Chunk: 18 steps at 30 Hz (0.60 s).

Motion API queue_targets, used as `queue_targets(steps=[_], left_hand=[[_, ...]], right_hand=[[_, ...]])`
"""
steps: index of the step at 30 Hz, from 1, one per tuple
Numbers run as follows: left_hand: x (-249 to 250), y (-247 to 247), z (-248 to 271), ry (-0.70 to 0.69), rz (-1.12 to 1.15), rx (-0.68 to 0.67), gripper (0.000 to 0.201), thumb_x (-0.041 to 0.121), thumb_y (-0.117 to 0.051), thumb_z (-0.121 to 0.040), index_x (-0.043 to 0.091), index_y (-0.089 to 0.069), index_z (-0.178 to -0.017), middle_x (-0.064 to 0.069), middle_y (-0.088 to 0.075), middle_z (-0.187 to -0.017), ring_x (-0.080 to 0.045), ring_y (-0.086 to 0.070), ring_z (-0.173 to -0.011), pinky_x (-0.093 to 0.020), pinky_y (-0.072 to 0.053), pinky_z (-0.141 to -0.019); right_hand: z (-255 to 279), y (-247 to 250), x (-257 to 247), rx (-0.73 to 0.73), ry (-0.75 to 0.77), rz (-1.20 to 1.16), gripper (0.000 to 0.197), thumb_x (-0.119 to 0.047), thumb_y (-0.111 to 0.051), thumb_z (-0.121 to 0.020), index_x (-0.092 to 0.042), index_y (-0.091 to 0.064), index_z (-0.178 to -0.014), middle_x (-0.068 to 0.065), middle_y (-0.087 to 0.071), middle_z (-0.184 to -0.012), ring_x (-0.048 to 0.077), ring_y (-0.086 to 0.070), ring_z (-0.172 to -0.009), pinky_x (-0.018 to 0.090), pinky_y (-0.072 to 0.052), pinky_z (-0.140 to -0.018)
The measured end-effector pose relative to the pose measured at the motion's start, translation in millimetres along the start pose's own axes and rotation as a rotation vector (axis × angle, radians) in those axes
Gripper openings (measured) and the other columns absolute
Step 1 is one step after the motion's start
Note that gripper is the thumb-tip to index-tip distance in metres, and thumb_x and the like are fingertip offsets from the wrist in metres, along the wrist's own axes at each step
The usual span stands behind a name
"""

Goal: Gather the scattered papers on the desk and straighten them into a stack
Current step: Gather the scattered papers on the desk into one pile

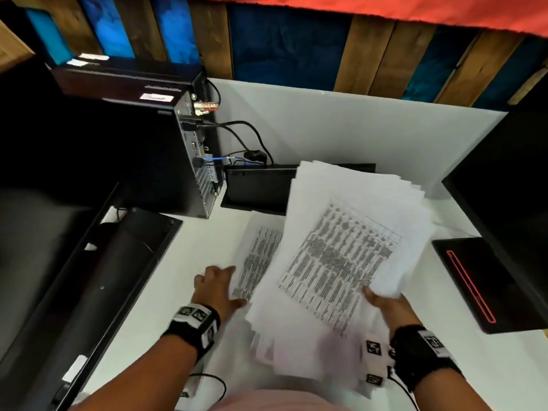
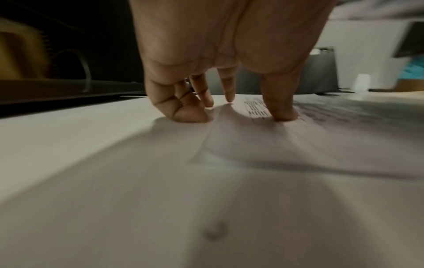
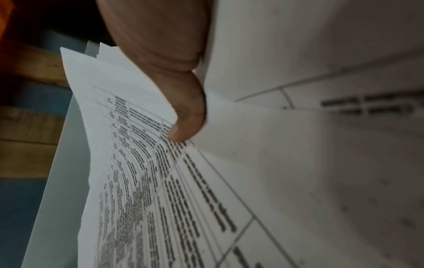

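Under the right wrist camera alone, thumb pinching the paper bundle; left hand fingers spread on a loose sheet.

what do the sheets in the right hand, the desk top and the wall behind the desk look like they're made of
Sheets: thin matte office paper with printed tables; they bend and fan where the right hand grips them.
Desk top: smooth white, slightly glossy, probably laminate; what lies under the surface cannot be told.
Wall: rough wooden planks, some bare brown, some stained blue, with visible grain.
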<state>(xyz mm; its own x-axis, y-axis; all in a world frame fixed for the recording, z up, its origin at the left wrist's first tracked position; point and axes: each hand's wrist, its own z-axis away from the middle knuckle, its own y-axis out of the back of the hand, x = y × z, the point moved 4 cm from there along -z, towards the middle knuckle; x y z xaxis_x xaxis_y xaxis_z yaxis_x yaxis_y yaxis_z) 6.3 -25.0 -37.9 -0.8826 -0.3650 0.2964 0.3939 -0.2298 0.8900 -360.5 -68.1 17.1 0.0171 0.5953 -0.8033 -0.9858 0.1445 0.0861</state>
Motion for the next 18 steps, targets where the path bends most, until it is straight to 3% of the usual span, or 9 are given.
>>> queue_targets(steps=[3, 5, 7, 10, 13, 15, 18], left_hand=[[14.7, -7.1, 3.7, -0.037, 0.056, -0.024, 0.072, 0.038, -0.063, -0.077, 0.031, -0.034, -0.143, -0.008, -0.037, -0.135, -0.033, -0.04, -0.121, -0.037, -0.036, -0.102], [20.2, -12.0, 4.6, -0.069, 0.15, -0.068, 0.057, 0.024, -0.057, -0.082, 0.028, -0.044, -0.138, -0.008, -0.043, -0.131, -0.03, -0.049, -0.117, -0.029, -0.04, -0.097], [15.1, -7.6, -1.0, -0.015, 0.261, -0.063, 0.038, 0.016, -0.053, -0.087, 0.023, -0.059, -0.124, -0.008, -0.055, -0.126, -0.025, -0.056, -0.113, -0.02, -0.04, -0.09], [5.4, 6.1, -13.9, 0.126, 0.281, -0.043, 0.03, 0.022, -0.047, -0.096, 0.011, -0.061, -0.12, -0.014, -0.059, -0.128, -0.029, -0.054, -0.119, -0.026, -0.039, -0.097], [22.6, 6.9, -11.6, 0.108, 0.193, -0.096, 0.042, 0.037, -0.053, -0.091, 0.006, -0.058, -0.118, -0.018, -0.054, -0.126, -0.033, -0.052, -0.117, -0.033, -0.041, -0.098], [30.5, 1.5, -6.5, 0.13, 0.178, -0.142, 0.045, 0.034, -0.057, -0.088, 0.007, -0.05, -0.122, -0.016, -0.046, -0.129, -0.032, -0.048, -0.12, -0.035, -0.04, -0.101], [30.3, -3.3, -4.7, 0.148, 0.308, -0.164, 0.052, 0.025, -0.06, -0.087, 0.007, -0.038, -0.131, -0.015, -0.042, -0.134, -0.031, -0.046, -0.123, -0.034, -0.038, -0.103]], right_hand=[[-5.7, -1.3, 0.4, 0.018, -0.004, 0.013, 0.055, -0.007, -0.068, -0.086, 0.001, -0.045, -0.135, 0.01, -0.055, -0.116, 0.02, -0.046, -0.102, 0.032, -0.034, -0.088], [-9.8, -11.2, 1.2, 0.051, -0.013, 0.088, 0.056, -0.006, -0.071, -0.083, 0.006, -0.046, -0.132, 0.011, -0.056, -0.11, 0.022, -0.05, -0.097, 0.032, -0.037, -0.086], [-15.0, -28.5, 1.7, 0.04, -0.026, 0.235, 0.056, -0.007, -0.075, -0.08, 0.011, -0.05, -0.127, 0.019, -0.061, -0.11, 0.025, -0.055, -0.092, 0.031, -0.04, -0.082], [-20.9, -57.1, 7.6, 0.044, -0.043, 0.494, 0.054, -0.019, -0.074, -0.082, 0.007, -0.053, -0.126, 0.024, -0.059, -0.126, 0.028, -0.057, -0.098, 0.032, -0.042, -0.081], [-14.9, -79.9, 12.4, 0.143, -0.046, 0.988, 0.062, -0.052, -0.066, -0.08, -0.016, -0.052, -0.13, 0.016, -0.048, -0.132, 0.034, -0.046, -0.121, 0.039, -0.04, -0.096], [-11.8, -92.1, 16.4, 0.155, -0.002, 0.961, 0.068, -0.052, -0.064, -0.081, -0.018, -0.044, -0.136, 0.015, -0.038, -0.134, 0.036, -0.04, -0.123, 0.041, -0.04, -0.1], [-15.1, -99.1, 20.5, 0.091, 0.008, 0.639, 0.076, -0.042, -0.067, -0.083, -0.012, -0.031, -0.144, 0.016, -0.026, -0.142, 0.037, -0.047, -0.12, 0.033, -0.043, -0.096]])
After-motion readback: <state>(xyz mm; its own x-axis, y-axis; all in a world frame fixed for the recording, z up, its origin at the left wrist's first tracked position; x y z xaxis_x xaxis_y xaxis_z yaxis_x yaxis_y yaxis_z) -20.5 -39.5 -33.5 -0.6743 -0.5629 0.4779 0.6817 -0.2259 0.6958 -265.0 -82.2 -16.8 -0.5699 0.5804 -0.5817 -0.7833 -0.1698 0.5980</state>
